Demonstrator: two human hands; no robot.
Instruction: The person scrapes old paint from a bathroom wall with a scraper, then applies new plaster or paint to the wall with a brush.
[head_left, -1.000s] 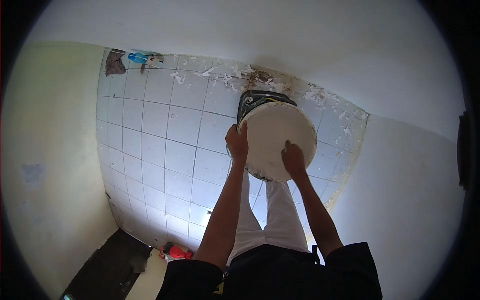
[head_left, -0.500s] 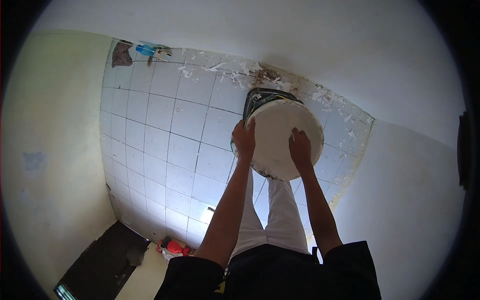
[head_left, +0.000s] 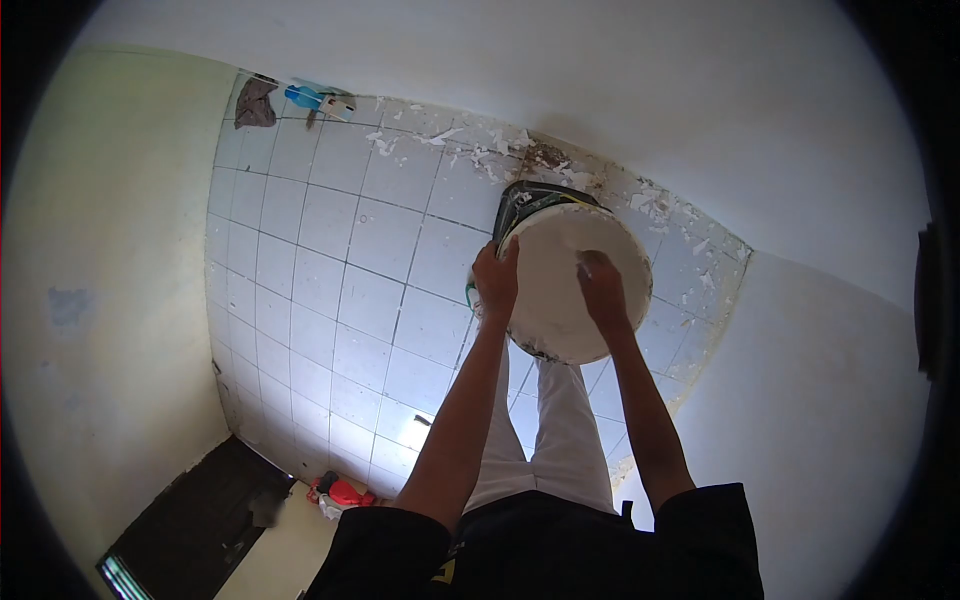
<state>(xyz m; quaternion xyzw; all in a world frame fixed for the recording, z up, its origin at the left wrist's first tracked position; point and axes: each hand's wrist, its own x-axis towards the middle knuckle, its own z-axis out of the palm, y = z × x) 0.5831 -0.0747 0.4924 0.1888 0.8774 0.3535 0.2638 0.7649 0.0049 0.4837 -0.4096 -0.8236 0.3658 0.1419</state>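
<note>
A large round off-white disc (head_left: 560, 310), like a big bucket lid, is held out in front of my legs, its rim stained dark at the near edge. My left hand (head_left: 494, 276) is closed on its left rim, thumb on the upper face. Over the middle of the disc, my right hand (head_left: 602, 288) has its fingers curled in and blurred, with something pale at the fingertips that I cannot make out. Behind the disc's far edge a black tub (head_left: 515, 200) shows in part, with a yellow strip along it.
Pale floor tiles (head_left: 390, 300) carry flakes of peeled paint (head_left: 480, 155) along the wall. In the far left corner are a brown cloth (head_left: 256, 103) and a blue object (head_left: 303, 96). Red items (head_left: 345, 492) lie at lower left, near a dark doorway (head_left: 190, 520).
My right hand has shifted slightly up and left across the disc, fingers curled. My left hand keeps its hold on the rim. The whole view has turned a little.
</note>
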